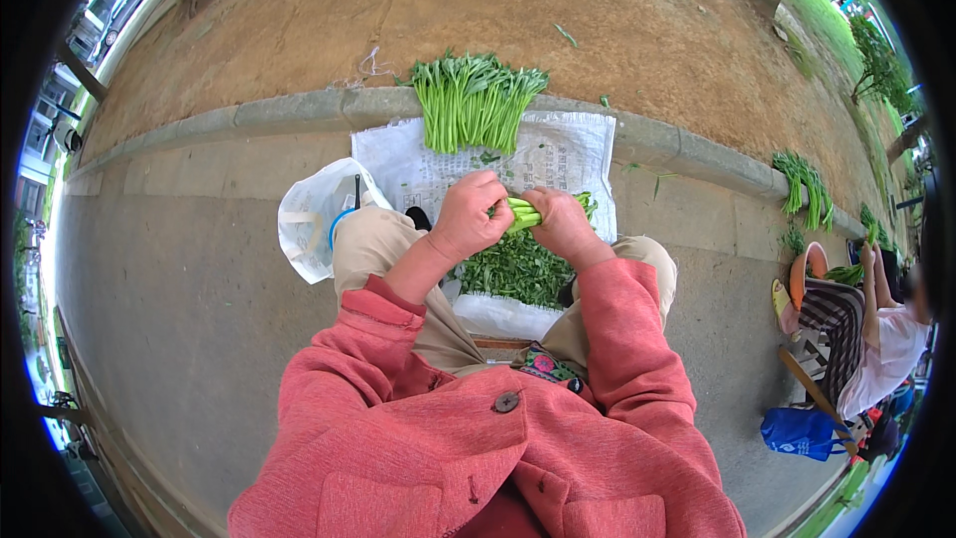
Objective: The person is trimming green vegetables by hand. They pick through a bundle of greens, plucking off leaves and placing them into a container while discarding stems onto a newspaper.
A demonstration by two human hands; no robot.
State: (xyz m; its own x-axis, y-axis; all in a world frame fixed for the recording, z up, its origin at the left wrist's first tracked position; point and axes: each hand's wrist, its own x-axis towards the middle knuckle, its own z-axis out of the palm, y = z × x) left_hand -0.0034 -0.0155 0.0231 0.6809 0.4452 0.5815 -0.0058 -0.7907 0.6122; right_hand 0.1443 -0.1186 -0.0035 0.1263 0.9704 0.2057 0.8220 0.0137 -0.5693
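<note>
In front of my knees, my right hand (566, 225) is wrapped round a small bunch of leafy greens (522, 215), its pale cut stems pointing left and some leaves showing behind the hand. My left hand (474, 213) is closed at the stem ends, its fingers curled against them. Below both hands, a heap of loose leafy greens (513, 271) lies between my feet on a white woven sack (583, 144). At the sack's far edge a neat row of long-stemmed greens (473, 105) rests partly on the kerb, leaves away from me.
Left of my knee stands a white bag (307, 222) with something blue-rimmed inside. A stone kerb (652, 132) separates the pavement from bare soil. At the right, another person (886, 349) sits handling greens beside an orange basin (809, 269) and a blue bag (800, 432). More greens (803, 187) lie on the kerb.
</note>
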